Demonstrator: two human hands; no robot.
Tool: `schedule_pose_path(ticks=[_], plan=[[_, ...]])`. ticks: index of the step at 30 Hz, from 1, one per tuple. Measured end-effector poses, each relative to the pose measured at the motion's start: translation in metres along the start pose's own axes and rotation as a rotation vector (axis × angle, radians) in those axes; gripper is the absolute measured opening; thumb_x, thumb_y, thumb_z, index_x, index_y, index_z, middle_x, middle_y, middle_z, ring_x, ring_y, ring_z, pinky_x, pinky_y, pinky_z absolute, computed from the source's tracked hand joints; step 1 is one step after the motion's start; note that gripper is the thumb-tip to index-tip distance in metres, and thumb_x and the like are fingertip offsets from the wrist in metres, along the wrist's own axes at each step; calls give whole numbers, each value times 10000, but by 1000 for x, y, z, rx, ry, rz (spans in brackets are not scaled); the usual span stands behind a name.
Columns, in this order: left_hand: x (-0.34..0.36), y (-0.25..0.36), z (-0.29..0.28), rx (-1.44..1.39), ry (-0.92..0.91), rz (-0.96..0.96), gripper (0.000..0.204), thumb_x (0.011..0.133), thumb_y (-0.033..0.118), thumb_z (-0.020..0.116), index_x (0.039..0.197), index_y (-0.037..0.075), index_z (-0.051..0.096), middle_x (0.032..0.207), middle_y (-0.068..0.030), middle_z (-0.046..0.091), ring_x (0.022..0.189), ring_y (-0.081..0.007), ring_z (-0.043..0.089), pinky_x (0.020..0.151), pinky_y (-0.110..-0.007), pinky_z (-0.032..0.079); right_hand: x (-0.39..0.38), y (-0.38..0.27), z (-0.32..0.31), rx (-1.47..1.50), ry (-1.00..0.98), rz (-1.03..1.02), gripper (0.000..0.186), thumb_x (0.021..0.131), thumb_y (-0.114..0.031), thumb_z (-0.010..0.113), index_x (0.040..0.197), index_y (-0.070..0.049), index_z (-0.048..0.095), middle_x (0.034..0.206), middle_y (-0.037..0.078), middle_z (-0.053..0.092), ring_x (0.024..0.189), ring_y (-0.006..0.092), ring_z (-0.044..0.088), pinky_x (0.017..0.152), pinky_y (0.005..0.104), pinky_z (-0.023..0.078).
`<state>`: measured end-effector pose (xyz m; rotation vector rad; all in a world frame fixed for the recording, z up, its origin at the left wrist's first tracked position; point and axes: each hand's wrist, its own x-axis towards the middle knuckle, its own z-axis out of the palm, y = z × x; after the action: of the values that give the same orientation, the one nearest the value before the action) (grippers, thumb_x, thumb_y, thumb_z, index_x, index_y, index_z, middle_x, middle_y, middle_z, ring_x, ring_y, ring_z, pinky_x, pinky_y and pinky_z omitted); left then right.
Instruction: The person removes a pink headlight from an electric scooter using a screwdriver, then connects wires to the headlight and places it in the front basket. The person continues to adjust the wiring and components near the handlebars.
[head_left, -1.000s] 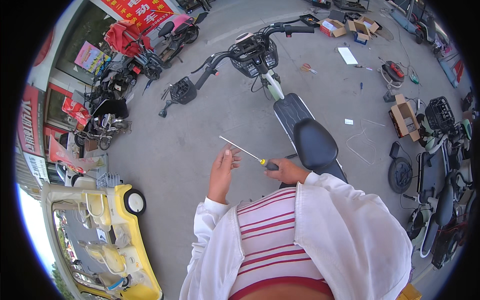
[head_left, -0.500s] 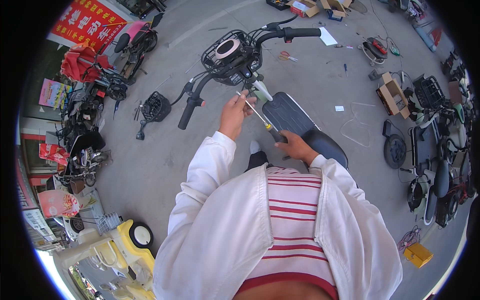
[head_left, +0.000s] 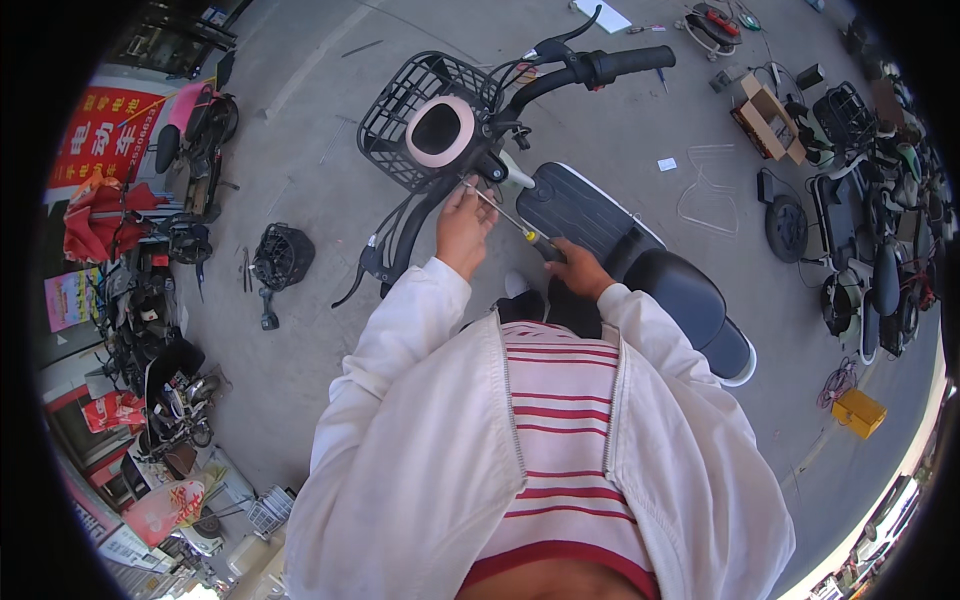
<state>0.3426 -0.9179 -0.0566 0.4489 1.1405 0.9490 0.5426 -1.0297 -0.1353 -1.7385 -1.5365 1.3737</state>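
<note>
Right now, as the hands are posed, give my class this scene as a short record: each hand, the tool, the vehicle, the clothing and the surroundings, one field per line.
Right hand: right hand gripping the screwdriver by its handle
Left hand: left hand at the screwdriver's tip end; whether it grips, cannot tell
Tool: screwdriver, dark-handled with a yellow collar
Vehicle: scooter with black seat, ribbed footboard and front basket
Clothing: white jacket, red-striped shirt
Surroundings, right: open cardboard box, yellow box
</note>
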Motion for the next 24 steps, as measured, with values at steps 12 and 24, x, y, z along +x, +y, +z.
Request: schedule_pose_path(ticks=[12, 24], plan=[[6, 16, 3, 36, -33, -12, 257, 992, 185, 479, 1216, 65, 518, 1086, -96, 593, 981, -189, 575, 874, -347, 489, 17, 2, -3, 86, 59, -58, 444, 806, -152, 695, 1211, -41, 549, 1057, 212, 624, 985, 372, 600, 873, 392, 453], [9, 17, 4, 29, -7, 5, 221, 984, 158, 483, 1144, 18, 544, 1034, -85, 602, 952, -164, 573, 880, -321, 485, 22, -4, -6, 89, 73, -30, 429, 806, -140, 693, 1205, -66, 554, 1062, 201, 626, 1008, 371, 598, 875, 390, 455]])
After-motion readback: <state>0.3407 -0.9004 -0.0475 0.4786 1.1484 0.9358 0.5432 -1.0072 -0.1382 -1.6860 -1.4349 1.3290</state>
